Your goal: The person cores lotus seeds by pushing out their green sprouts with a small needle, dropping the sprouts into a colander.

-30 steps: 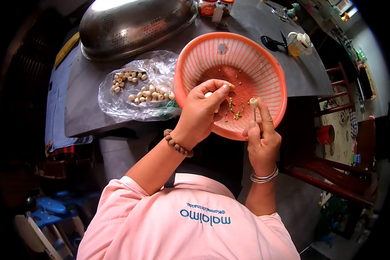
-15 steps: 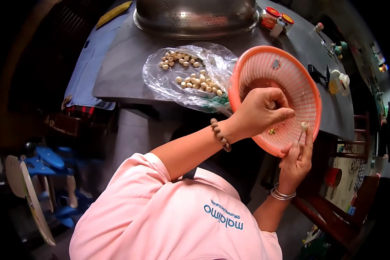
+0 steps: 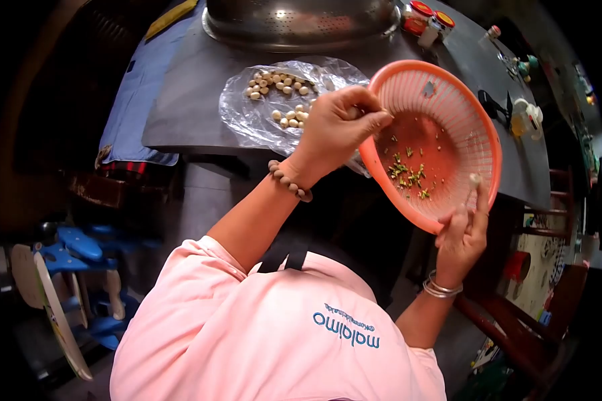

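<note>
My left hand (image 3: 341,127) is raised at the near left rim of an orange colander (image 3: 498,150), thumb and fingers pinched. Anything in that pinch is too small or hidden to make out. Small green and yellowish bits (image 3: 408,175) lie on the colander's bottom. At its near right side, my right hand (image 3: 463,237) has its fingers closed around a thin pick with a pale lotus seed (image 3: 475,179) at the tip; the pick itself is blurred. Left of the colander, a clear plastic bag (image 3: 237,120) lies spread with several lotus seeds (image 3: 264,81) on it, partly behind my left hand.
On the grey table (image 3: 180,113) stand a large perforated metal basin (image 3: 301,27), red-lidded jars (image 3: 427,21), black-handled scissors (image 3: 493,107) and a clear container (image 3: 527,123). A blue cloth (image 3: 137,100) covers something at left. A blue and white child's seat (image 3: 80,267) stands on the floor.
My left hand has moved left and up from over the colander to its rim, uncovering the green bits inside. The right hand stays by the colander with the seed, shifting slightly.
</note>
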A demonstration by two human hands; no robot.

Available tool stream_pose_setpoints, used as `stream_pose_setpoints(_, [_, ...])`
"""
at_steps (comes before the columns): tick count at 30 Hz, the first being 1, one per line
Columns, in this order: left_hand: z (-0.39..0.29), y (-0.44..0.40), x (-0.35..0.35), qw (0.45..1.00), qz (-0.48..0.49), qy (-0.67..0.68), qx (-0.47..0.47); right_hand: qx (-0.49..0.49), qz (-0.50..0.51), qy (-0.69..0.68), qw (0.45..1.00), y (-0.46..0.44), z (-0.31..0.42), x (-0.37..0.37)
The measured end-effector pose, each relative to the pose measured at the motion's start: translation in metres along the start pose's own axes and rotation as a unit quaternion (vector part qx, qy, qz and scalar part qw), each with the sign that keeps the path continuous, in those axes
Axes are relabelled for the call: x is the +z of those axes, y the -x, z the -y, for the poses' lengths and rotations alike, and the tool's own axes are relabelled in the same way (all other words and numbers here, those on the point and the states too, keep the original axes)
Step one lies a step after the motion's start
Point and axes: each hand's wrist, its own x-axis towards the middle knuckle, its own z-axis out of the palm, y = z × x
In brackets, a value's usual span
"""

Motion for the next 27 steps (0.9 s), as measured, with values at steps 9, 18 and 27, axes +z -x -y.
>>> stream_pose_setpoints(9, [0.012,0.002,0.059,0.982,0.156,-0.081,0.067,-0.026,0.042,0.009,0.999,0.002,0.003,0.003])
stream_pose_setpoints(18, [0.007,0.011,0.068,0.979,0.178,0.088,-0.047,-0.012,0.073,0.037,0.997,0.007,0.007,0.016])
stream_pose_setpoints(27, [0.005,0.025,0.053,0.99,0.083,-0.076,0.086,-0.041,0.15,0.012,0.988,0.009,0.017,0.023])
